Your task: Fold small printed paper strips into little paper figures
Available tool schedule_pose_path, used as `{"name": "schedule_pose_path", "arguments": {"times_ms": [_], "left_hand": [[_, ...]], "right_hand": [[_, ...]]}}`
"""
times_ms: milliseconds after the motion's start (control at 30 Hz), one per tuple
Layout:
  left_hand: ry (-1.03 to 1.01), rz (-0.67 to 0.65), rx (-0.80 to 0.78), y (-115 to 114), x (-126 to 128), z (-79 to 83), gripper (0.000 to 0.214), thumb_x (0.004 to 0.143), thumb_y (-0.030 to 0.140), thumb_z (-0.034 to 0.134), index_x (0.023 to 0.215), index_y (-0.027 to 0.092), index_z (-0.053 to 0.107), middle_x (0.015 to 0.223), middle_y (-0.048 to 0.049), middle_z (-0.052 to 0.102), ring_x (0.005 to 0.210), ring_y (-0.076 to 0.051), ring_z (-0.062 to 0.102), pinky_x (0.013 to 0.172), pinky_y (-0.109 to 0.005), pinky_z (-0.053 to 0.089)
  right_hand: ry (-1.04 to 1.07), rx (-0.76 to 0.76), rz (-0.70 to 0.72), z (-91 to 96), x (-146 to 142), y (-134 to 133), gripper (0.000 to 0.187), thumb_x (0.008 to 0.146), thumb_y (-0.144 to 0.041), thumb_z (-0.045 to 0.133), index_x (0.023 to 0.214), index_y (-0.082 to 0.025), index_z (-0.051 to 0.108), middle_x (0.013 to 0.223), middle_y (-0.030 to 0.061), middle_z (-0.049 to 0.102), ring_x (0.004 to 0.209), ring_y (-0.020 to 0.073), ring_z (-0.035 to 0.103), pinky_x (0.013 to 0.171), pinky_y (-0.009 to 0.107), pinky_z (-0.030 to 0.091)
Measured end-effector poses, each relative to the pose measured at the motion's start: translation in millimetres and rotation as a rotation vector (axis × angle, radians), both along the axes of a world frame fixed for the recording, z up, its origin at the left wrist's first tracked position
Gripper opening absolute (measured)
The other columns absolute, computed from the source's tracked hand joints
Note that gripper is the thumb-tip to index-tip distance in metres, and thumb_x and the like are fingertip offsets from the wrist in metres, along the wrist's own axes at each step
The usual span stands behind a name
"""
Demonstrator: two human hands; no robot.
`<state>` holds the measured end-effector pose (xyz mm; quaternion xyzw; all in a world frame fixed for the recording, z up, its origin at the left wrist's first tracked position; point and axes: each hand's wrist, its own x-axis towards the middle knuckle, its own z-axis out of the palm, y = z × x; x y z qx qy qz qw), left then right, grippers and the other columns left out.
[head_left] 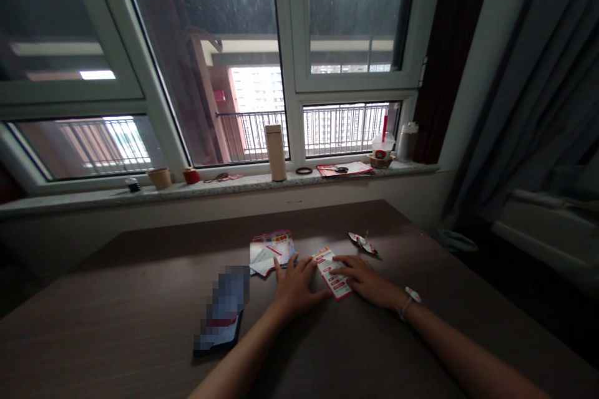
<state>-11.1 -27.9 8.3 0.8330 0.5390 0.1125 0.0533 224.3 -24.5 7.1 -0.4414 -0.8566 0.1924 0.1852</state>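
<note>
My left hand (294, 287) lies flat on the brown table (140, 299), fingers stretched out, touching the left edge of a narrow red-and-white paper strip (333, 275). My right hand (362, 279) rests on the strip's right side, its fingers spread over the paper. Just left of my left hand lies a small pile of colourful leaflets (271, 250). A folded piece of paper (364, 244) sits a little beyond my right hand. A bracelet is on my right wrist.
A phone (222, 312) lies on the table at my left. On the windowsill (93, 198) stand a tall beige flask (276, 152), a paper cup (160, 177), a small red pot (191, 175), scissors, papers (344, 169) and a drink cup with a straw (382, 146). Curtains hang at right.
</note>
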Motion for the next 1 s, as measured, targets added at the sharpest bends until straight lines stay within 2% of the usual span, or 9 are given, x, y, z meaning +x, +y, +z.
{"name": "schedule_pose_path", "arguments": {"times_ms": [133,233,367,533,867,1000], "left_hand": [[-0.015,-0.007,0.017,0.1,-0.7,-1.4,0.074,0.077,0.078,0.041,0.136,0.034,0.045,0.148,-0.0033,0.043,0.14,-0.04,0.022,0.105,-0.075,-0.01],[-0.032,-0.019,0.041,1.2,-1.8,-3.8,0.071,0.079,0.077,0.038,0.136,0.035,0.045,0.147,-0.0022,0.044,0.14,-0.039,0.023,0.105,-0.076,-0.01],[-0.025,-0.019,0.053,2.5,-2.5,-7.1,0.068,0.081,0.075,0.037,0.137,0.037,0.044,0.148,-0.0011,0.043,0.14,-0.037,0.023,0.105,-0.075,-0.009],[0.005,-0.015,0.07,3.1,-2.2,-8.9,0.066,0.082,0.073,0.038,0.137,0.038,0.043,0.148,-0.0014,0.042,0.14,-0.038,0.023,0.105,-0.076,-0.005],[-0.007,-0.034,0.05,1.8,-2.8,-4.3,0.057,0.084,0.069,0.041,0.132,0.039,0.049,0.147,-0.0005,0.044,0.139,-0.037,0.025,0.104,-0.077,-0.007],[-0.005,-0.034,0.061,2.0,-2.6,-4.9,0.057,0.084,0.069,0.042,0.131,0.04,0.05,0.147,-0.0003,0.044,0.139,-0.038,0.026,0.103,-0.077,-0.006]], "right_hand": [[0.067,0.017,-0.028,-2.9,-2.5,-2.3,0.037,0.089,-0.031,0.049,0.124,-0.031,0.062,0.145,0.004,0.041,0.135,0.0246,0.034,0.116,0.043,0.023],[0.134,-0.015,-0.085,-7.3,-4.2,-1.5,0.037,0.087,-0.041,0.056,0.119,-0.025,0.065,0.143,0.0081,0.04,0.133,0.0253,0.036,0.114,0.039,0.027],[0.16,-0.011,-0.099,-11.7,-4.2,2.1,0.037,0.086,-0.04,0.058,0.119,-0.024,0.065,0.131,0.0095,0.048,0.127,0.0245,0.041,0.113,0.039,0.029],[0.169,0.007,-0.089,-12.3,-3.3,3.6,0.036,0.088,-0.036,0.057,0.12,-0.023,0.065,0.128,0.0098,0.05,0.124,0.0238,0.043,0.111,0.038,0.031],[0.082,0.094,-0.054,-18.2,-4.6,4.4,0.033,0.093,-0.031,0.049,0.122,-0.036,0.062,0.128,0.0065,0.048,0.121,0.0228,0.043,0.109,0.039,0.032],[0.059,0.106,-0.046,-18.8,-5.6,5.4,0.035,0.093,-0.026,0.048,0.123,-0.037,0.061,0.129,0.006,0.048,0.121,0.0227,0.043,0.108,0.039,0.032]]}}
